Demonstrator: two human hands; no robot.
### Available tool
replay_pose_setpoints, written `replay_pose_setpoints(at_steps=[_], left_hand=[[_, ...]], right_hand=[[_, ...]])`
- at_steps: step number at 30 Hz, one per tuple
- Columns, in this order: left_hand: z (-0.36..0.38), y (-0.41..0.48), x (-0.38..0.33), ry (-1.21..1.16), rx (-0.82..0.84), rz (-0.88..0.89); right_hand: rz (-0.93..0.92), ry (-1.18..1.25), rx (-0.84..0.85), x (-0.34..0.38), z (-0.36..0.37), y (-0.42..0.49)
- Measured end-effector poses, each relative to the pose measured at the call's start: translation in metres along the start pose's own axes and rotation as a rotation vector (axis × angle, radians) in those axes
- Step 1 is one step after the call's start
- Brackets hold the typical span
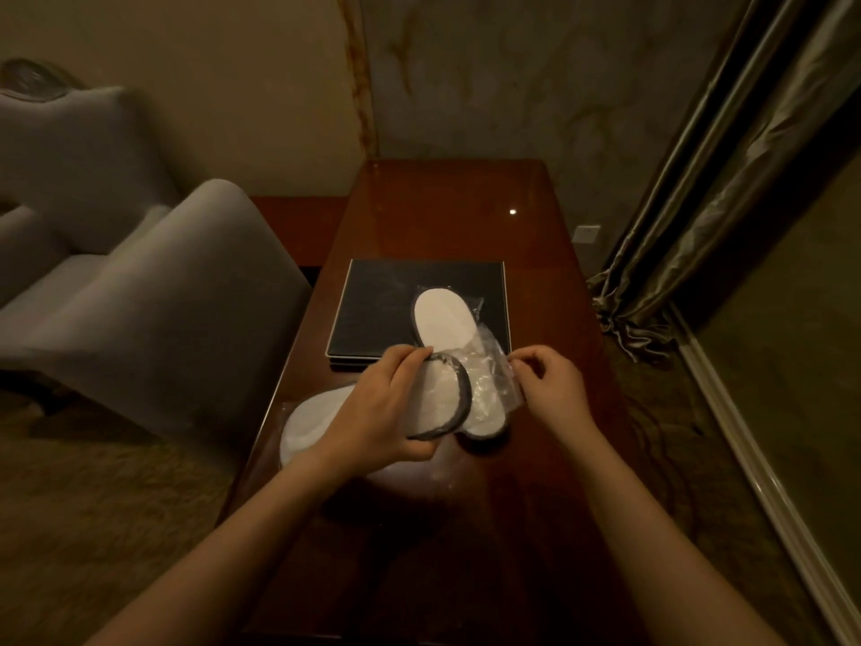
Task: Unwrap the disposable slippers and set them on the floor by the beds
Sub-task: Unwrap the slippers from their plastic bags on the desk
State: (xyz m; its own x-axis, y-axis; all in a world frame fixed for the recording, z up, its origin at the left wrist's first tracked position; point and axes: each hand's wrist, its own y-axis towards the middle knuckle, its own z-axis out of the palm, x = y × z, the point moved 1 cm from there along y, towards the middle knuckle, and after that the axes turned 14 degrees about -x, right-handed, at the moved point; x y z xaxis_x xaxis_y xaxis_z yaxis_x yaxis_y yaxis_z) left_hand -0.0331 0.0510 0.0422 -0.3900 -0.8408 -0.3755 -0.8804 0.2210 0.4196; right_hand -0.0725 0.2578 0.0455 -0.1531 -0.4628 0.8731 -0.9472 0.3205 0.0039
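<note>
Two hands over wooden table. My left hand grips dark-trimmed white slipper, fingers curled on its rim. My right hand pinches clear plastic wrapper. Second slipper half in wrapper, on black tray on table. Another wrapped pair at table's left edge.

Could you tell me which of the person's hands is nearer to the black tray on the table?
Left. The left hand reaches the black tray's near edge, holding a slipper; the right hand sits off its near right corner.
</note>
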Motion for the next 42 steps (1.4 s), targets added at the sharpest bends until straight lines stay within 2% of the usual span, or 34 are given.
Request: replay_pose_setpoints(at_steps=[2,3,4,6,8,10,12,15,20,24,30,33,36,38,42], left_hand=[[-0.003,0.001,0.005,0.024,-0.022,-0.029],[-0.004,0.002,0.007,0.036,-0.027,-0.028],[-0.005,0.003,0.006,0.043,-0.034,-0.027],[-0.003,0.007,0.004,0.046,-0.058,-0.037],[-0.001,0.011,0.002,0.054,-0.064,-0.049],[0.001,0.014,0.001,0.052,-0.049,-0.062],[0.002,0.016,0.001,0.029,-0.037,-0.075],[0.002,0.018,0.002,0.000,-0.026,-0.092],[0.001,0.015,0.002,0.030,-0.051,-0.054],[-0.001,0.016,-0.006,0.077,-0.079,0.001],[-0.001,0.018,-0.014,0.148,-0.114,0.057],[-0.001,0.015,-0.009,0.158,-0.140,0.024],[-0.007,0.012,0.008,0.201,-0.128,-0.023],[-0.008,0.008,0.017,0.230,-0.089,-0.006],[0.003,0.002,0.013,0.271,-0.056,0.055]], right_hand=[[-0.306,-0.019,-0.172,0.012,-0.011,-0.009],[-0.468,-0.016,-0.183,0.020,-0.015,-0.015],[-0.595,-0.041,-0.116,0.028,-0.017,-0.023],[-0.702,-0.215,0.090,0.037,-0.014,-0.035],[-0.663,-0.292,0.164,0.038,-0.009,-0.039],[-0.581,-0.163,0.148,0.039,-0.010,-0.037],[-0.629,-0.099,0.118,0.039,-0.011,-0.038],[-0.742,-0.126,0.106,0.036,-0.015,-0.041],[-0.470,-0.067,0.340,0.022,-0.019,-0.034],[-0.411,-0.011,0.184,0.032,-0.014,-0.018],[-0.395,-0.098,0.337,0.052,0.006,-0.008],[-0.417,-0.052,0.285,0.057,0.008,-0.005],[-0.352,0.074,0.266,0.060,-0.007,0.005],[-0.363,-0.030,0.349,0.063,-0.017,0.012],[-0.468,-0.503,0.537,0.074,-0.017,0.016]])
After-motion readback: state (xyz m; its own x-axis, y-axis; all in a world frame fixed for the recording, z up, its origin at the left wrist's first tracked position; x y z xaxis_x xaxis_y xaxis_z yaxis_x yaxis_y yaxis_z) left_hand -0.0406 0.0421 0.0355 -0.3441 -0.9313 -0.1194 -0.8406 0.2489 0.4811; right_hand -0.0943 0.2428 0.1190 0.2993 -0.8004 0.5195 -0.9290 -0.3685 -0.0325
